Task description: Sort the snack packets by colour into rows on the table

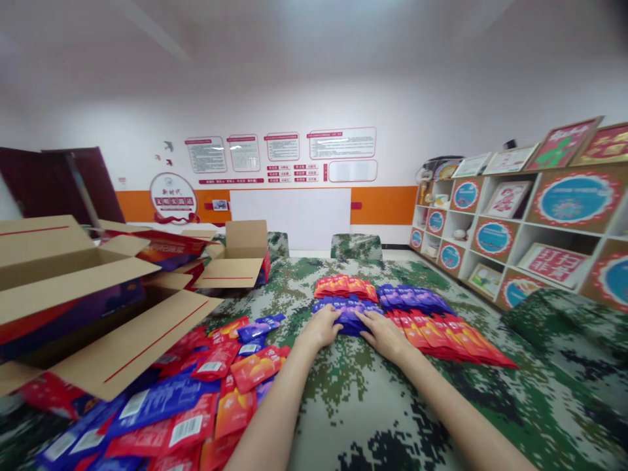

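Note:
My left hand (324,326) and my right hand (384,334) grip a row of overlapping purple packets (350,315) on the table, one at each side of its front. Their fingers are bent over the packets, and some fingertips are hard to make out. Directly behind lies a row of red-orange packets (345,286). To the right are a second purple row (413,298) and, nearer me, a longer red-orange row (449,335). A loose heap of mixed packets, including a red one (218,360) and a blue one (159,403), spreads left of my left forearm.
Open cardboard boxes stand on the left, a large one (142,340) with its flap over the heap and a smaller one (233,273) farther back. A camouflage cloth (338,405) covers the table. Chairs (356,246) stand beyond it, shelves (490,226) along the right.

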Demonstrator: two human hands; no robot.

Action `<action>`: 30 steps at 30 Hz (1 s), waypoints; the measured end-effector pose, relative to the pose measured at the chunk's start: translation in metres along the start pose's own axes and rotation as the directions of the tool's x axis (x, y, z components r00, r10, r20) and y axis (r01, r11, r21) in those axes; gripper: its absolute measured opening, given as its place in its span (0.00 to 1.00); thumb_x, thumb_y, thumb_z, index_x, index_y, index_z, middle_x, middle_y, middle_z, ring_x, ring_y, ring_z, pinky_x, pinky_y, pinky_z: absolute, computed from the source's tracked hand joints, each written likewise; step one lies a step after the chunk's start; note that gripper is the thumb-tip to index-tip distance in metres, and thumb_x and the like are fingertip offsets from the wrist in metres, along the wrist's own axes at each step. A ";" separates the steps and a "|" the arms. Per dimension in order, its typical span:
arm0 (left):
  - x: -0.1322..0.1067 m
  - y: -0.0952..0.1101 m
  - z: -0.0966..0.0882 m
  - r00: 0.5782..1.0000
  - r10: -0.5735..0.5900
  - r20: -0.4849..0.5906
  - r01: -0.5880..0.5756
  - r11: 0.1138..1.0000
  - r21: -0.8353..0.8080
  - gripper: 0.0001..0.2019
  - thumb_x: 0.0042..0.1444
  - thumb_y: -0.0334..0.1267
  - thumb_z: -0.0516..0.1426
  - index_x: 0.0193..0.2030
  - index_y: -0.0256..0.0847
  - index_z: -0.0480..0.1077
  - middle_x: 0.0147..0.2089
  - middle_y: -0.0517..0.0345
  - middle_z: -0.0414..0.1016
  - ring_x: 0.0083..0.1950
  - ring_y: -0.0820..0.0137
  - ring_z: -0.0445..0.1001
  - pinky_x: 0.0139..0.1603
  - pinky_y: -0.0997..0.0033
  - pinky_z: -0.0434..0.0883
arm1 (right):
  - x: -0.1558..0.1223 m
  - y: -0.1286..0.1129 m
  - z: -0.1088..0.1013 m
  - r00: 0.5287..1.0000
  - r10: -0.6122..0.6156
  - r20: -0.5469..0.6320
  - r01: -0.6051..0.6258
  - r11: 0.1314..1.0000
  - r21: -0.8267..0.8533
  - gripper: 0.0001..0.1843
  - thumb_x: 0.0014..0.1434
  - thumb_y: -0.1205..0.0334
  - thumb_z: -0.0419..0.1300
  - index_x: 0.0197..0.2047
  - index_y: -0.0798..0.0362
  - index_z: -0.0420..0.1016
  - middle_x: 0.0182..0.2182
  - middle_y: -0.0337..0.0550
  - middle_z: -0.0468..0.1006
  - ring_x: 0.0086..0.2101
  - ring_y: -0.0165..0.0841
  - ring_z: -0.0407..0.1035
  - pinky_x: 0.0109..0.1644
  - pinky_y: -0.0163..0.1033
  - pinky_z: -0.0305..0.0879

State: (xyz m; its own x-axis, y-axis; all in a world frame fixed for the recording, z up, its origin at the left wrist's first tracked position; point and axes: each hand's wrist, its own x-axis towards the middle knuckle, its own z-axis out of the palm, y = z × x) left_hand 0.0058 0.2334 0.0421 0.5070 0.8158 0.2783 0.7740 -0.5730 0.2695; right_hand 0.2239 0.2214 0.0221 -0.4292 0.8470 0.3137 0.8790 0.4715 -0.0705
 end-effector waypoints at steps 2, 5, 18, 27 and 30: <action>-0.002 0.001 -0.002 1.000 -0.017 0.008 0.017 1.000 -0.004 0.19 0.55 0.42 0.52 0.55 0.47 0.62 0.52 0.54 0.62 0.53 0.65 0.64 0.55 0.68 0.62 | 0.001 0.002 0.004 1.000 -0.011 -0.017 0.011 1.000 -0.010 0.28 0.58 0.57 0.49 0.61 0.51 0.55 0.53 0.52 0.65 0.53 0.40 0.59 0.56 0.45 0.55; -0.007 0.005 -0.008 0.998 -0.035 -0.044 0.034 0.999 -0.020 0.22 0.54 0.43 0.54 0.56 0.44 0.60 0.56 0.53 0.58 0.53 0.64 0.64 0.55 0.68 0.62 | 0.003 0.003 0.008 0.999 -0.025 -0.041 0.024 0.999 -0.026 0.29 0.58 0.55 0.49 0.61 0.55 0.56 0.53 0.55 0.65 0.53 0.41 0.59 0.57 0.46 0.55; -0.131 -0.026 -0.094 0.928 -0.342 0.146 0.299 0.920 0.253 0.29 0.49 0.53 0.53 0.56 0.41 0.59 0.55 0.44 0.61 0.55 0.55 0.62 0.54 0.56 0.60 | -0.009 -0.123 -0.011 0.984 0.023 -0.174 0.028 0.959 0.283 0.27 0.54 0.65 0.48 0.58 0.61 0.59 0.47 0.54 0.71 0.46 0.39 0.66 0.51 0.43 0.60; -0.191 -0.030 -0.094 0.888 -0.440 0.136 0.371 0.858 0.355 0.23 0.56 0.49 0.46 0.56 0.45 0.60 0.57 0.44 0.62 0.57 0.54 0.61 0.56 0.48 0.53 | -0.026 -0.229 0.008 0.993 0.118 0.000 -0.101 0.846 0.523 0.29 0.51 0.66 0.53 0.57 0.59 0.60 0.47 0.53 0.72 0.46 0.38 0.66 0.50 0.39 0.59; -0.193 -0.023 -0.095 0.897 -0.430 0.104 0.368 0.855 0.365 0.21 0.55 0.44 0.48 0.55 0.45 0.62 0.54 0.43 0.63 0.55 0.53 0.63 0.54 0.48 0.56 | -0.029 -0.241 0.012 0.990 0.141 -0.031 -0.098 0.814 0.572 0.28 0.48 0.70 0.52 0.55 0.56 0.62 0.47 0.50 0.72 0.47 0.38 0.65 0.51 0.39 0.58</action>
State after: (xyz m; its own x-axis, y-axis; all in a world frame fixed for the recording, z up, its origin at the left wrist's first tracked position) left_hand -0.1458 0.0820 0.0700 0.1609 0.9862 0.0377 0.9870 -0.1609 -0.0032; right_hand 0.0223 0.0866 0.0191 -0.2948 0.8969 0.3297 0.6390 0.4416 -0.6298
